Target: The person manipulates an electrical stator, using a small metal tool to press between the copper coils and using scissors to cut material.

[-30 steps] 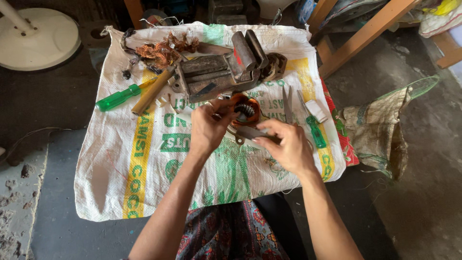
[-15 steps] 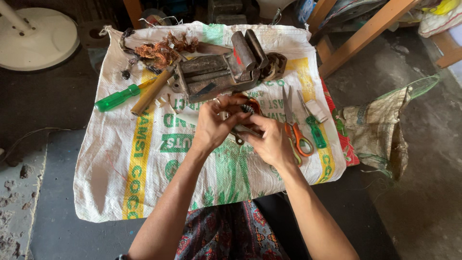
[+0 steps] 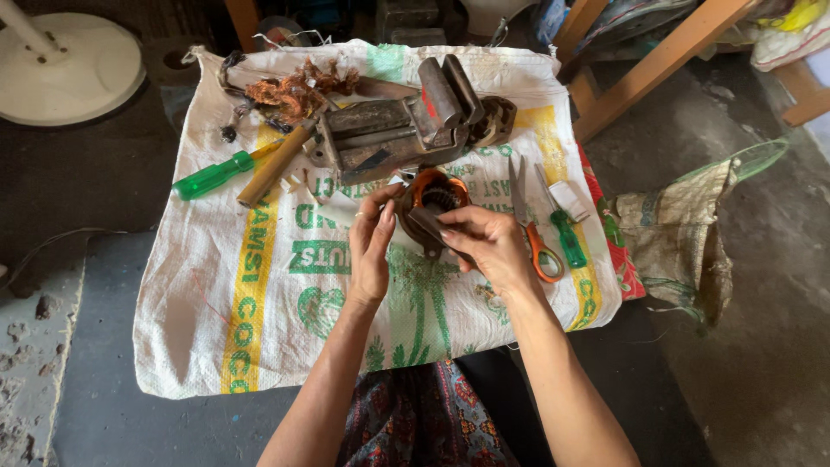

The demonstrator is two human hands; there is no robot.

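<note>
**Both hands on the motor core above the sack**

Under everything lies the white woven plastic sack with green and yellow print [image 3: 259, 294], spread flat on the dark floor. At its far edge sits the heavy grey metal bench vise [image 3: 398, 130], just beyond my hands and close to what I hold. Left of the vise are a tangle of reddish copper wire scrap [image 3: 290, 91], a wooden tool handle [image 3: 277, 163] and a green-handled screwdriver [image 3: 212, 175]. To my right lie orange-handled scissors [image 3: 536, 233] and a small green-handled screwdriver [image 3: 566, 229], side by side, near my wrist.

My left hand [image 3: 372, 251] is closed on the left rim of the round orange-and-black wound motor core [image 3: 428, 203], held above the sack's middle. My right hand [image 3: 488, 246] is clamped on a dark flat tool [image 3: 437, 229] that lies across the core's near face.
</note>
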